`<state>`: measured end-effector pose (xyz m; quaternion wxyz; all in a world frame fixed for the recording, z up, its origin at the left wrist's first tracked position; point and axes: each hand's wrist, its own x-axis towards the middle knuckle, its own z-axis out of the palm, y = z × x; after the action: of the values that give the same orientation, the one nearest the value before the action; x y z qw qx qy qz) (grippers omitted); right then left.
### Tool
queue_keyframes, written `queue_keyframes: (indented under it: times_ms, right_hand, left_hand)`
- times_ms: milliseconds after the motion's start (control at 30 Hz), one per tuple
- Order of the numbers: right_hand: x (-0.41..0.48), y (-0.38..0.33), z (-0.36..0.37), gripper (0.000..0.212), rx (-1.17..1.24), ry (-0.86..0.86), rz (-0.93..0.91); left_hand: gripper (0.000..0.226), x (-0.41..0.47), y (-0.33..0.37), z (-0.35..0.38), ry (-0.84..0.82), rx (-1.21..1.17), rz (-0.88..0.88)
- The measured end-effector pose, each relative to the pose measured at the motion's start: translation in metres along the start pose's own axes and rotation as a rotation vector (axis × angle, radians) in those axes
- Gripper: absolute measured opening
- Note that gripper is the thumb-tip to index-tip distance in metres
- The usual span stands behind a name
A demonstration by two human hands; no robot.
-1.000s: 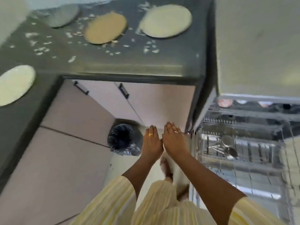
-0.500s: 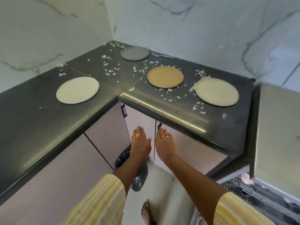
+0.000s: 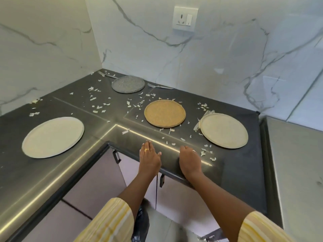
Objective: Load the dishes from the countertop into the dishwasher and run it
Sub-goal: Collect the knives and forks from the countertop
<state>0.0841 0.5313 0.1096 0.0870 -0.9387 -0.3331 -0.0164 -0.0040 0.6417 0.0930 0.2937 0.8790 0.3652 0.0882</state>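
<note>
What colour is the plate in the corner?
The corner plate is speckled grey, seen in the head view.

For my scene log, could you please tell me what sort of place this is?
Probably a home kitchen: a dark L-shaped countertop carries plates, such as the brown plate, a fork lies by the marble wall, and cabinet doors sit below.
</note>
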Motion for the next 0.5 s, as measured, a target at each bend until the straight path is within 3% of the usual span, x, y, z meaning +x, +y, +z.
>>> queue_keyframes:
  times_ms: [233,500]
  right_hand:
    - [0.096,0.042,0.0,0.029,0.189,-0.044,0.246]
    - [0.158,0.049,0.025,0.032,0.17,-0.063,0.355]
  left_hand:
    - [0.065,0.059,0.008,0.011,-0.014,0.042,-0.061]
    - [0.064,0.115,0.008,0.017,0.005,0.099,-0.141]
